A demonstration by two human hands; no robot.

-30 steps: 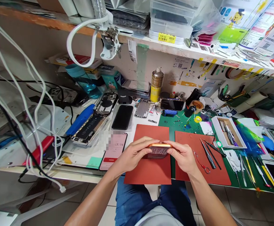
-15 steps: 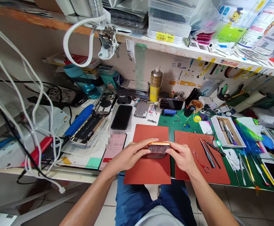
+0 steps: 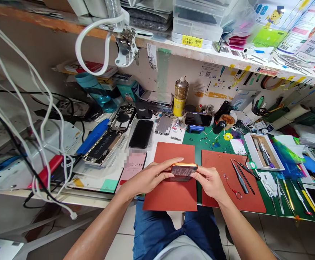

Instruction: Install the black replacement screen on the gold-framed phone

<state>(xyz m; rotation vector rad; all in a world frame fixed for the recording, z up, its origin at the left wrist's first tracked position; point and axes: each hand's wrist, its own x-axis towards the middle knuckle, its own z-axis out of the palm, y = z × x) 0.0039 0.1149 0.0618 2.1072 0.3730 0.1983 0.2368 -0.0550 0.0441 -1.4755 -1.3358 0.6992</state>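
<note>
An orange-edged phone is held tilted above a red-brown mat, its lit screen showing large digits. My left hand grips its left end between thumb and fingers. On the opposite end, my right hand pinches the phone the same way. Beside my left wrist lies a phone with a pink screen reading 23:17. A second red-brown mat to the right bears a black pen-like tool, tweezers and a red ring tool.
Opened phones and a dark phone lie at the left. White cables hang there. A spray can stands at the back under a shelf. Tweezers and a tool box are at the right.
The camera view has shifted slightly, moving the bench scene a little to the right. Both hands keep their hold on the phone, whose pose looks nearly the same.
</note>
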